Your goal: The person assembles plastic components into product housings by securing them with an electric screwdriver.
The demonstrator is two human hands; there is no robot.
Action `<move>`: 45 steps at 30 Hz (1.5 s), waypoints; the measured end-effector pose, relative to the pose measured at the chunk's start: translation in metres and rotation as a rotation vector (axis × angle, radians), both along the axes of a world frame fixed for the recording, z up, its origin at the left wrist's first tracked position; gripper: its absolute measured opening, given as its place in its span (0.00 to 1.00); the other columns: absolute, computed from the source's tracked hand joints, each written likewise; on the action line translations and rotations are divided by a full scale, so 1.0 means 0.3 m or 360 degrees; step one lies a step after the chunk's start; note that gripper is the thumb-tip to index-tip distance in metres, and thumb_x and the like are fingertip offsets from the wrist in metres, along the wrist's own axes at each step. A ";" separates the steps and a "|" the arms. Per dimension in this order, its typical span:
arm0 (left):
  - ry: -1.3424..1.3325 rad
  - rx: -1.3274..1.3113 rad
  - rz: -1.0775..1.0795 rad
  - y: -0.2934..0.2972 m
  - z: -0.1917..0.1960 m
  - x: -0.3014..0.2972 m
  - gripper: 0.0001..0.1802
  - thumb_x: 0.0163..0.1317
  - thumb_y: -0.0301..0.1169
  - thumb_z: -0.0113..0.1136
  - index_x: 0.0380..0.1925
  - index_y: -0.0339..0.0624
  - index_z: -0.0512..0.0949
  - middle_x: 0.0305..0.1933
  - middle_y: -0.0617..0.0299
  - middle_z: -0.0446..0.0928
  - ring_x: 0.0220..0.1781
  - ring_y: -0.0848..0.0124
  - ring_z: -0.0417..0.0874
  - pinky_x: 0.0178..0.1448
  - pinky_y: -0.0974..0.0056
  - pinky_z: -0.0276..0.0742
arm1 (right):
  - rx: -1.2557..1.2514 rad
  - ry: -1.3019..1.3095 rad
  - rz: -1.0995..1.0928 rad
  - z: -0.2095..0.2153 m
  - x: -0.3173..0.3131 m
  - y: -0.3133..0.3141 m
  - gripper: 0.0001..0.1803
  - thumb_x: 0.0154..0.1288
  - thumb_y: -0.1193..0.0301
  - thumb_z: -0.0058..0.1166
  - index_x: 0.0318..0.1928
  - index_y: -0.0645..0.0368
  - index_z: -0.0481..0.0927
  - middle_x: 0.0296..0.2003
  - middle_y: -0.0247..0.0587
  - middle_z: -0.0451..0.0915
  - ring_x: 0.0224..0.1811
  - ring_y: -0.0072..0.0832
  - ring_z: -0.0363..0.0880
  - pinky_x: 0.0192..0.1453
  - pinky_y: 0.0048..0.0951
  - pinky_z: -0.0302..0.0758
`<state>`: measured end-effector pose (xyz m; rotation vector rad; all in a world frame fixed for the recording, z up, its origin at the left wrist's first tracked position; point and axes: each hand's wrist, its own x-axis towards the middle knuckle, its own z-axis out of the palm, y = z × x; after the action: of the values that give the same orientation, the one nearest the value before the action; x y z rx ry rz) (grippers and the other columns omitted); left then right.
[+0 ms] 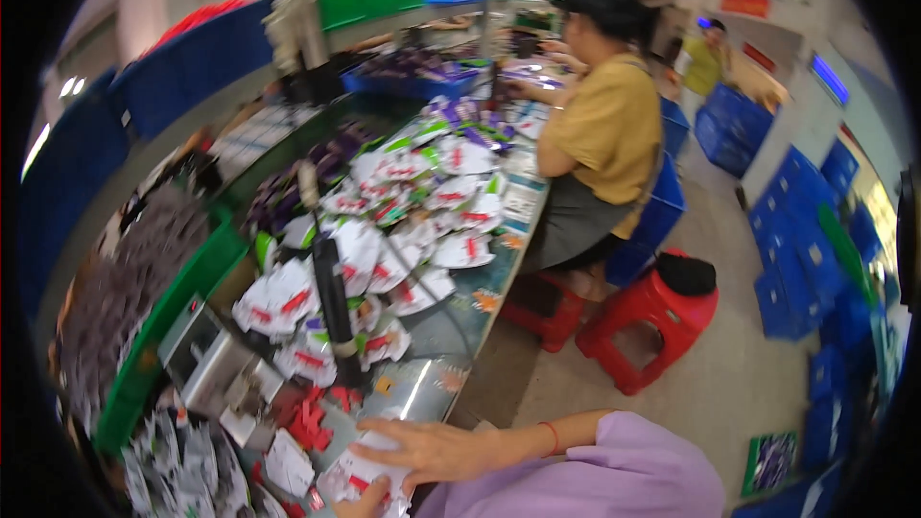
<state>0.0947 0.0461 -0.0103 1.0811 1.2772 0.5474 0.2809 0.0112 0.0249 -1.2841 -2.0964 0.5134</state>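
My right hand (432, 449) reaches in from the lower right. Its fingers are stretched out over a white packet (338, 480) at the near end of the worktable. Only part of my left hand (366, 501) shows at the lower edge, its thumb pressed on the same packet; its other fingers are hidden. Just beyond lie small red pieces (312, 419) and another white packet (288, 461). A small metal machine (216, 364) stands to the left of them. Farther up the table is a heap of white packets with red and green print (413, 194).
A dark upright rod (332, 297) stands amid the heap. Grey packets (177, 465) fill the near left corner, behind which runs a green partition (168, 331). A co-worker in yellow (604, 125) sits at the table's right edge, near a red stool (648, 321). Blue crates (791, 249) line the right.
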 end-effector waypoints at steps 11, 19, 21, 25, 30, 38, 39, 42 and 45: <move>0.0319 0.0228 -0.0091 -0.065 0.040 0.031 0.29 0.40 0.33 0.70 0.42 0.35 0.69 0.36 0.57 0.73 0.35 0.64 0.74 0.41 0.62 0.71 | 0.0051 0.0563 -0.0038 -0.046 0.153 -0.023 0.18 0.59 0.65 0.50 0.47 0.62 0.70 0.41 0.45 0.71 0.36 0.39 0.73 0.39 0.32 0.71; 0.0251 0.0093 -0.0336 -0.084 0.053 0.045 0.34 0.39 0.33 0.70 0.47 0.32 0.66 0.43 0.55 0.71 0.41 0.64 0.72 0.48 0.61 0.68 | 0.0077 0.0943 -0.0096 -0.105 0.113 -0.061 0.14 0.58 0.68 0.50 0.23 0.69 0.73 0.17 0.48 0.71 0.21 0.37 0.71 0.27 0.34 0.65; 0.0302 0.0068 -0.0360 -0.073 0.014 0.035 0.32 0.40 0.32 0.68 0.46 0.33 0.67 0.40 0.56 0.71 0.40 0.65 0.72 0.46 0.62 0.69 | 0.0077 0.0799 -0.0099 -0.111 0.120 -0.065 0.12 0.59 0.70 0.49 0.24 0.67 0.72 0.20 0.44 0.70 0.23 0.36 0.71 0.27 0.31 0.66; 0.0319 0.0020 -0.0348 -0.032 -0.044 0.045 0.29 0.42 0.30 0.67 0.45 0.34 0.68 0.37 0.57 0.71 0.38 0.66 0.72 0.43 0.63 0.70 | 0.0103 0.0867 -0.0139 -0.128 0.118 -0.056 0.12 0.59 0.70 0.50 0.23 0.67 0.71 0.19 0.44 0.69 0.22 0.36 0.70 0.26 0.32 0.64; 0.0241 -0.0013 -0.0269 -0.038 -0.049 0.038 0.29 0.42 0.30 0.66 0.45 0.34 0.68 0.37 0.57 0.72 0.36 0.66 0.73 0.41 0.63 0.70 | 0.0051 0.0926 -0.0137 -0.118 0.105 -0.055 0.14 0.60 0.70 0.49 0.23 0.68 0.70 0.17 0.45 0.66 0.19 0.36 0.65 0.25 0.32 0.61; 0.0128 -0.0079 -0.0151 -0.040 -0.068 0.033 0.28 0.43 0.29 0.66 0.46 0.33 0.67 0.36 0.56 0.72 0.34 0.67 0.73 0.38 0.64 0.70 | -0.0013 0.1103 -0.0174 -0.134 0.091 -0.036 0.18 0.63 0.65 0.44 0.22 0.68 0.70 0.14 0.41 0.68 0.15 0.25 0.66 0.21 0.28 0.62; 0.0114 -0.0089 -0.0140 -0.039 -0.071 0.031 0.28 0.43 0.28 0.66 0.46 0.33 0.67 0.35 0.56 0.72 0.33 0.67 0.73 0.37 0.64 0.70 | -0.0008 0.1235 -0.0200 -0.133 0.087 -0.041 0.18 0.64 0.65 0.44 0.23 0.67 0.70 0.14 0.38 0.69 0.15 0.21 0.67 0.19 0.25 0.63; 0.0075 -0.0117 -0.0103 -0.041 -0.078 0.028 0.28 0.43 0.28 0.66 0.46 0.33 0.67 0.35 0.56 0.73 0.32 0.67 0.74 0.36 0.64 0.71 | -0.0342 0.1424 -0.0290 -0.078 0.105 -0.077 0.17 0.65 0.64 0.43 0.26 0.66 0.72 0.14 0.35 0.71 0.13 0.17 0.69 0.16 0.19 0.65; 0.0036 -0.0141 -0.0059 -0.048 -0.076 0.025 0.28 0.43 0.28 0.65 0.46 0.33 0.67 0.35 0.56 0.73 0.31 0.67 0.74 0.35 0.64 0.71 | -0.0446 0.1313 -0.0057 -0.126 0.116 -0.070 0.16 0.66 0.65 0.42 0.26 0.64 0.72 0.14 0.32 0.71 0.12 0.14 0.69 0.16 0.18 0.64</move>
<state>0.1024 0.0317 -0.0330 1.0376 1.2869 0.4473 0.3157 -0.0098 -0.0129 -0.9977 -1.3355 1.1261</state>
